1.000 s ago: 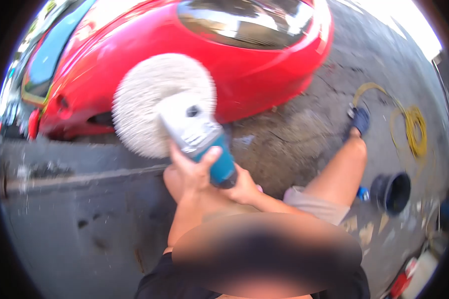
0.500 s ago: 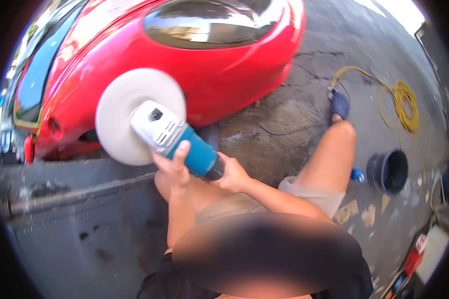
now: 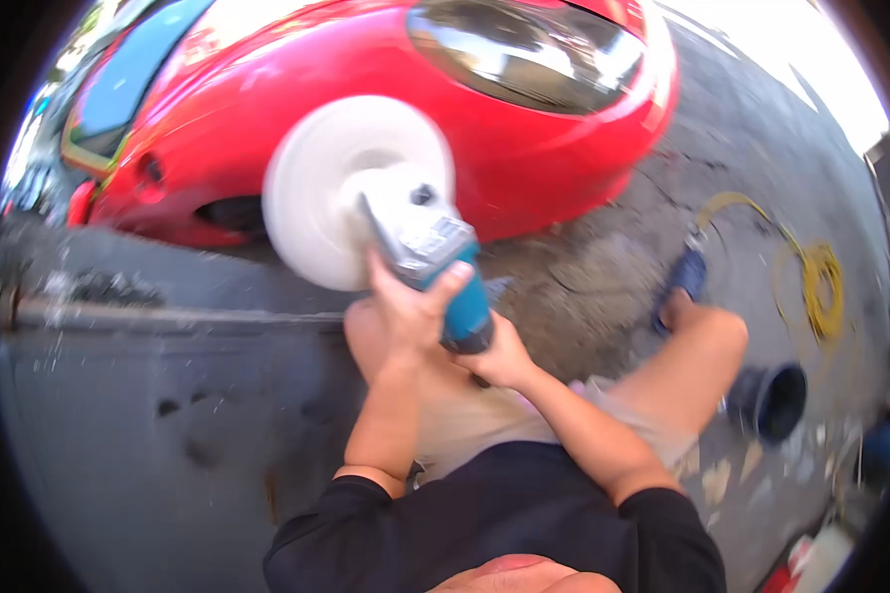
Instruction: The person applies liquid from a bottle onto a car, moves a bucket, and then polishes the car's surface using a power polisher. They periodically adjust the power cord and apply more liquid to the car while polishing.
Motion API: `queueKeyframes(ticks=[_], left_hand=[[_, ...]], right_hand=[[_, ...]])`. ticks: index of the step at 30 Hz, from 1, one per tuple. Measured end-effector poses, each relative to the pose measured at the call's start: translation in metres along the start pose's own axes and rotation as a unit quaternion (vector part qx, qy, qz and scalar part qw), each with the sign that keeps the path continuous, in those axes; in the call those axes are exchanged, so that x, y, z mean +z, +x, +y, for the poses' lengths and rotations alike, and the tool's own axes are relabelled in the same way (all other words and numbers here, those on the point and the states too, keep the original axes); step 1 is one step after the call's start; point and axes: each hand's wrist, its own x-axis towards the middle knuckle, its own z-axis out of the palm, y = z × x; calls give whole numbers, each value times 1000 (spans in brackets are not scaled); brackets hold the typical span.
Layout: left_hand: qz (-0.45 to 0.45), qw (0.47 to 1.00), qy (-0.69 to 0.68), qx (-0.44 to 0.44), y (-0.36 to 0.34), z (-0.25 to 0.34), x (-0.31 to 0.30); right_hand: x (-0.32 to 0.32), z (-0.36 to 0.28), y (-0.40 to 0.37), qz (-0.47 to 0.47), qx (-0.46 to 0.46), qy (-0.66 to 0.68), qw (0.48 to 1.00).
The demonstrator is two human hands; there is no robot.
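A teal and silver power polisher (image 3: 465, 306) with a big round white buffing pad (image 3: 302, 212) is held in both hands. My left hand (image 3: 405, 301) is wrapped round its front part, just behind the silver head, thumb over the top. Around the dark rear end of the body, my right hand (image 3: 504, 354) is closed, partly hidden by the tool. The pad overlaps the side of a red car (image 3: 544, 163) in this view, below and left of its headlight (image 3: 529, 54); its face toward the car is hidden. The pad's surface looks smeared by motion.
A dark bucket (image 3: 781, 400) stands on the concrete floor to my right. Farther off, a yellow hose (image 3: 823, 287) lies coiled, its end running toward my shoe (image 3: 687, 272). On the left is a dark flat surface (image 3: 168, 415) with a raised ridge. Red and white items sit at lower right.
The whole view has shifted, with car, bucket and hose farther right. The polisher has swung to a steeper angle, its pad higher in view. Both hands keep hold of it.
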Motion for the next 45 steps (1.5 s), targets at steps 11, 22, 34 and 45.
queueKeyframes(ticks=[11, 22, 34, 45], left_hand=[[-25, 996, -34, 73, 6, -10, 8], [11, 999, 26, 19, 3, 11, 7], [6, 994, -75, 74, 30, 21, -8], [-65, 992, -72, 86, 68, 72, -28]], right_hand=[[-12, -10, -6, -11, 5, 23, 1000], [2, 6, 3, 4, 7, 8, 1000], [7, -32, 31, -4, -14, -10, 1000], [28, -101, 48, -57, -48, 51, 996]])
